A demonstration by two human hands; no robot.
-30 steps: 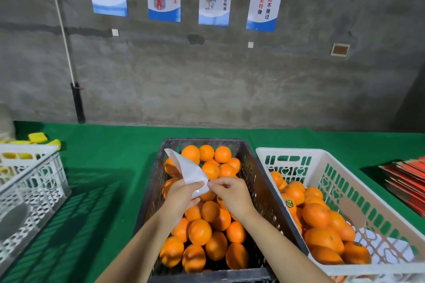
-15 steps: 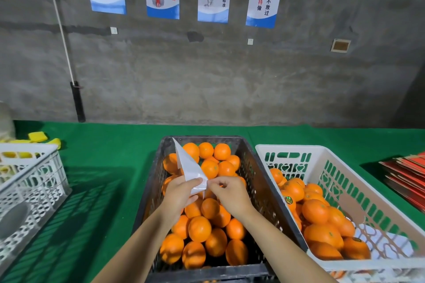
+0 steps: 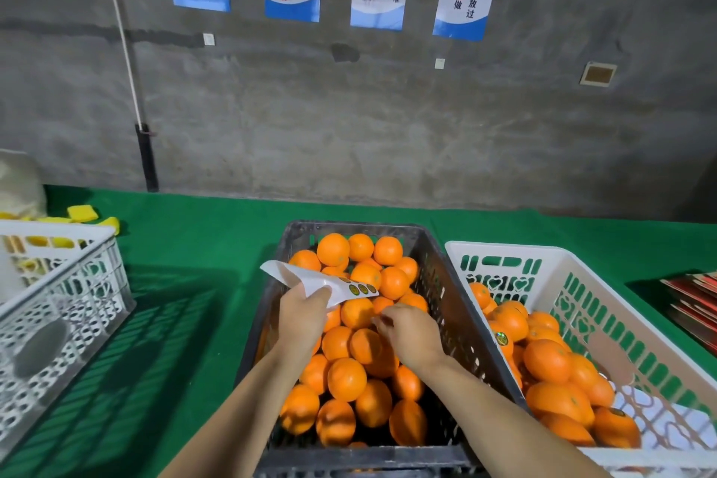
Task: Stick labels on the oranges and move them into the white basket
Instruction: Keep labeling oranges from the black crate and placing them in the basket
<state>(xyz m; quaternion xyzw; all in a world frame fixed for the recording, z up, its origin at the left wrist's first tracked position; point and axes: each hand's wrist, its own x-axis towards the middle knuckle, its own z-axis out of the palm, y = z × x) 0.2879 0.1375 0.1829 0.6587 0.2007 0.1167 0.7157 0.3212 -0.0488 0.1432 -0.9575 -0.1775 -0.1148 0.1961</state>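
Below, we see our left hand (image 3: 300, 316) gripping a sheet of labels (image 3: 329, 283) over the dark crate (image 3: 461, 326) of oranges (image 3: 346, 378); our right hand (image 3: 407, 334) curls beside it, fingertips pinched, contents unclear. Right of both hands sits the white basket (image 3: 605, 307).

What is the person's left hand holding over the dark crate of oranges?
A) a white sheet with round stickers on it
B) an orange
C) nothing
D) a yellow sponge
A: the left hand grips a white sticker sheet with a few round labels near its end, held above the oranges in the dark crate.
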